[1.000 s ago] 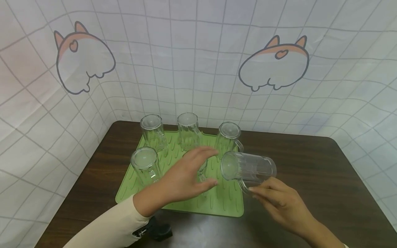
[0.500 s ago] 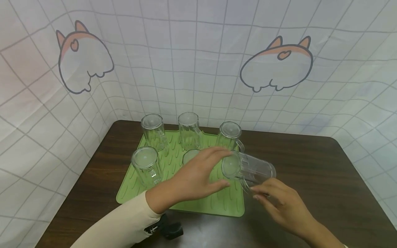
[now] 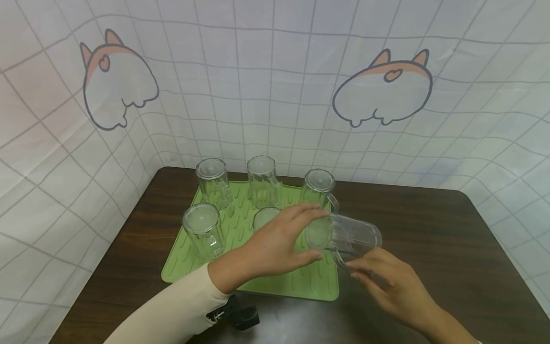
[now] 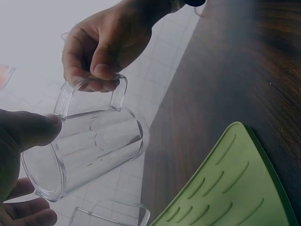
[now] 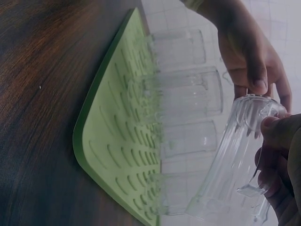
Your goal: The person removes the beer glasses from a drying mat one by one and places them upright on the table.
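My right hand (image 3: 393,282) holds a clear glass mug (image 3: 355,234) by its handle, thumb and fingers wrapped on the handle (image 4: 117,92). The mug lies tilted sideways in the air, its base toward the left. Around that base, my left hand (image 3: 275,243) has its thumb on one side and its fingers on the other; the thumb (image 4: 35,128) touches the glass beside the handle. Behind and left of the hands, several similar mugs stand upside down on a green drying mat (image 3: 296,282). One of them, a middle mug (image 3: 264,217), is partly covered by my left hand.
A back-left mug (image 3: 211,184), a back-middle mug (image 3: 262,181), a back-right mug (image 3: 318,184) and a front-left mug (image 3: 202,227) share the mat. Beneath it is a dark wooden table (image 3: 438,239). A white gridded curtain (image 3: 296,95) hangs close behind.
My left hand has moved right, from beside the tilted mug to around its base. The right hand has kept its hold on the handle, with the mug tipped slightly.
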The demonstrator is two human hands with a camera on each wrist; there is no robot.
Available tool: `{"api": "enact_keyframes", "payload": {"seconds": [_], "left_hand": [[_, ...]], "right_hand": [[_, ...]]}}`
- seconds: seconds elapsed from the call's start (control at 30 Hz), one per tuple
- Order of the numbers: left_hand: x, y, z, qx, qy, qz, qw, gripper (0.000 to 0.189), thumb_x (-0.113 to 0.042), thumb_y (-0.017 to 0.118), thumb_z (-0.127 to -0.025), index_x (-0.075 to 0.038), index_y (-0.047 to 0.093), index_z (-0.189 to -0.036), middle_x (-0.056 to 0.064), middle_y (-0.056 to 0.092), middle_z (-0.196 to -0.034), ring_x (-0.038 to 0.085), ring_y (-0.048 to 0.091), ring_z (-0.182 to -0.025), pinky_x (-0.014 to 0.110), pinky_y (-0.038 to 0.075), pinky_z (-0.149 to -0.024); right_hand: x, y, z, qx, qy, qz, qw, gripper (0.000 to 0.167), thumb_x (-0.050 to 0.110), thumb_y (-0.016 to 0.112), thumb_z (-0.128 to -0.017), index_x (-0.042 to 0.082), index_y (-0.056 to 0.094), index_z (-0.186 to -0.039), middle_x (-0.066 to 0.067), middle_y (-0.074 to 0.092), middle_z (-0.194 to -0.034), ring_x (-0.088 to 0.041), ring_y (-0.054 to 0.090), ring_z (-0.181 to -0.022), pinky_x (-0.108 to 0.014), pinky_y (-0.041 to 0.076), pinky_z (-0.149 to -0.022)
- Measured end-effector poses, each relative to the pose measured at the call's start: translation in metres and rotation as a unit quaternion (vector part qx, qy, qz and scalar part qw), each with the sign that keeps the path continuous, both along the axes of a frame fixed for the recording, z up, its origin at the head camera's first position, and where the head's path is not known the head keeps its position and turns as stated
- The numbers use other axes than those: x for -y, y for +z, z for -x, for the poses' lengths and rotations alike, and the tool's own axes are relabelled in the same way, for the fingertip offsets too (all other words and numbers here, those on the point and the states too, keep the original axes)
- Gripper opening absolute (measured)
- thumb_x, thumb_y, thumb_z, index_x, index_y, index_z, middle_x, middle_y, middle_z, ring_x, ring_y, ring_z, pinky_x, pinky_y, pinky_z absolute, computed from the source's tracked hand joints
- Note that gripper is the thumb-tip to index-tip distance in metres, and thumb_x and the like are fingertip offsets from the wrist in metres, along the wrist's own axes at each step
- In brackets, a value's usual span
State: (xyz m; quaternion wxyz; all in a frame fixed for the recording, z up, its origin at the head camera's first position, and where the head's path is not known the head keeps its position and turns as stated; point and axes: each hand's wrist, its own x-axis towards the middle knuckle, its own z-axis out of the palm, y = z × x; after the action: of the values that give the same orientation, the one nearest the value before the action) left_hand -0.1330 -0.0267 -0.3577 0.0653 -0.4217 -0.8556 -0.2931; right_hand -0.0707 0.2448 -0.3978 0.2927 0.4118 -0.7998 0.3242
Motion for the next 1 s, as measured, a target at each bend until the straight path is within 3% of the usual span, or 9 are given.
{"api": "enact_keyframes", "payload": {"seconds": [0.4,0.67,1.0], "left_hand": [[-0.0034,-0.0009,0.0040,0.011,-0.040,0.001,0.9991,0.072,-0.029,0.081,-0.090,-0.025,0.047,-0.154,0.010,0.042,-0.157,0.028,0.044,-0.140,0.046,0.046,-0.107],[-0.0045,-0.0022,0.0042,0.008,-0.035,-0.010,0.9993,0.069,-0.028,0.083,-0.089,-0.022,0.052,-0.151,0.009,0.046,-0.154,0.026,0.046,-0.139,0.045,0.046,-0.108],[-0.0066,-0.0049,0.0051,-0.034,-0.020,-0.040,0.9984,0.060,-0.029,0.084,-0.084,-0.019,0.061,-0.139,0.004,0.055,-0.140,0.021,0.055,-0.127,0.037,0.048,-0.103]], "right_hand": [[0.0004,-0.0008,-0.0005,-0.002,0.007,0.001,1.0000,0.036,0.035,0.057,-0.106,0.006,0.077,-0.100,0.007,0.064,-0.091,-0.003,0.057,-0.079,-0.016,0.047,-0.064],[0.0027,0.0017,-0.0007,-0.006,0.016,0.010,0.9998,0.036,0.033,0.057,-0.106,0.004,0.077,-0.100,0.005,0.064,-0.090,-0.005,0.057,-0.078,-0.016,0.047,-0.066],[0.0067,0.0076,0.0001,-0.037,0.023,0.022,0.9988,0.031,0.029,0.059,-0.106,0.004,0.077,-0.104,0.001,0.066,-0.090,-0.010,0.059,-0.081,-0.015,0.048,-0.073]]}}
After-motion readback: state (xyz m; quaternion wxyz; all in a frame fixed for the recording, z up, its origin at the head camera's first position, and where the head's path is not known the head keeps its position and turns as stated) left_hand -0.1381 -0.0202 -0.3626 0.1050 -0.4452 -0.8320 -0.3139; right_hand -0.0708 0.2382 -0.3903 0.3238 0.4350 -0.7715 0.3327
